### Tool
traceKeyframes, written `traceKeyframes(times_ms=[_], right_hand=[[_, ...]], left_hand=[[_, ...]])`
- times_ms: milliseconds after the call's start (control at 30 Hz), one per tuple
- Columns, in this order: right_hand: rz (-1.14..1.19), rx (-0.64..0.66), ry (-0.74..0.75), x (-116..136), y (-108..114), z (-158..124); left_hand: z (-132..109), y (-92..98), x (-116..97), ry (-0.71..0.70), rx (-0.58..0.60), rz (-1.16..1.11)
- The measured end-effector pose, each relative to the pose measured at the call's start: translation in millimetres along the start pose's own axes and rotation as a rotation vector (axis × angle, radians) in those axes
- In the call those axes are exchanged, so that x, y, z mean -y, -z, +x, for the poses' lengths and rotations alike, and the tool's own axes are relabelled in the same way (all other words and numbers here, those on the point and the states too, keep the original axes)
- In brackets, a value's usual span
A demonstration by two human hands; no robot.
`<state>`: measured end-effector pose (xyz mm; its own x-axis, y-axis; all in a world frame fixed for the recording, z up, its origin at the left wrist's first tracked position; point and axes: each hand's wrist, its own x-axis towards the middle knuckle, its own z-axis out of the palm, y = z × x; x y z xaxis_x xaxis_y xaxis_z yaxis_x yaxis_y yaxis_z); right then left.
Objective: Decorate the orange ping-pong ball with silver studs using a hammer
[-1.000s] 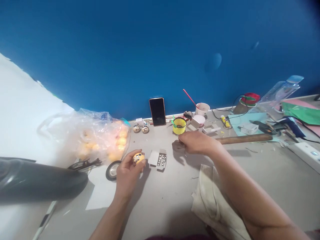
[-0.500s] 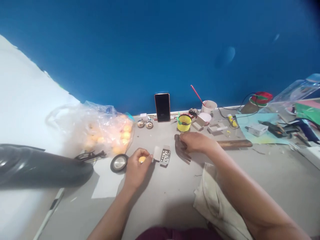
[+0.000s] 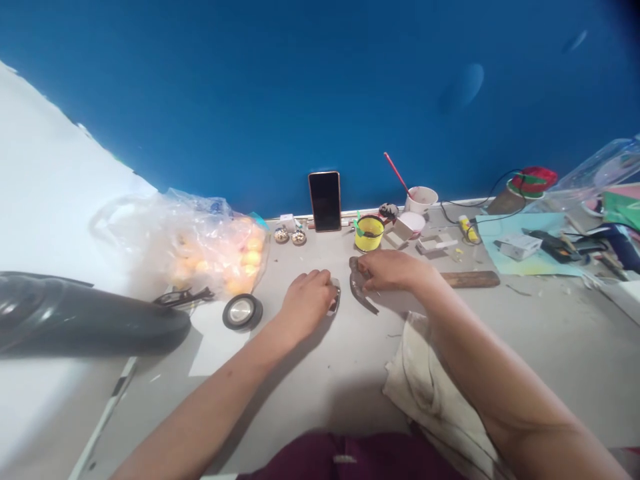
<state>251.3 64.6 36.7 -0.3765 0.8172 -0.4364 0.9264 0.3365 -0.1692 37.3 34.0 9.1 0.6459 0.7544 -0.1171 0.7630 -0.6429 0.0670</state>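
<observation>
My left hand is palm down over a small box, its fingers curled. Only the box's right edge shows beside the fingertips; whatever lies under the hand is hidden. My right hand is closed around the head end of a claw hammer, which lies on the table with its claw towards me. The wooden hammer handle sticks out to the right beyond my forearm. Just behind the right hand stands a yellow tub with a green strip.
A phone leans against the blue wall, two shiny metal balls to its left. A black-rimmed metal disc and a plastic bag of orange balls are on the left. A pale cloth lies under my right forearm.
My left hand has moved right and turned palm down, covering the small box of metal balls. The yellow ball seen in it is now out of sight. My right hand remains on the hammer.
</observation>
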Motion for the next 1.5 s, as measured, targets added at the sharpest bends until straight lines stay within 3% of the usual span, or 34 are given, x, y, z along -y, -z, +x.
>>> traceKeyframes(times_ms=[133,333,833,967,1100,1200,1267,1367,1500], right_hand=[[0.015,-0.008,-0.01,-2,-2,1],[-0.002,-0.006,0.025,-3,-2,2],[0.027,0.016,-0.022,-2,-2,2],[0.022,-0.008,-0.017,0,1,-1],[0.173,-0.279,0.1,16,5,-9],[0.481,-0.449,0.373,38,1,-12],[0.651,-0.519,0.498,53,-6,-10],[0.781,-0.638,0.529,69,-18,-4],[0.801,-0.716,0.509,73,-25,3]], left_hand=[[8,-8.2,-4,-0.051,0.034,0.078],[6,-15.4,3,-0.04,-0.014,-0.001],[-1,-0.6,11,0.071,-0.003,-0.145],[-9,7.1,17,0.13,-0.152,-0.47],[-20,12.4,20,0.33,-0.326,-0.915],[-28,11.6,17,0.517,-0.321,-1.322],[-32,9.7,13,0.557,-0.313,-1.605],[-36,6.5,6,0.532,-0.333,-1.881],[-36,3.0,3,0.528,-0.354,-2.043]])
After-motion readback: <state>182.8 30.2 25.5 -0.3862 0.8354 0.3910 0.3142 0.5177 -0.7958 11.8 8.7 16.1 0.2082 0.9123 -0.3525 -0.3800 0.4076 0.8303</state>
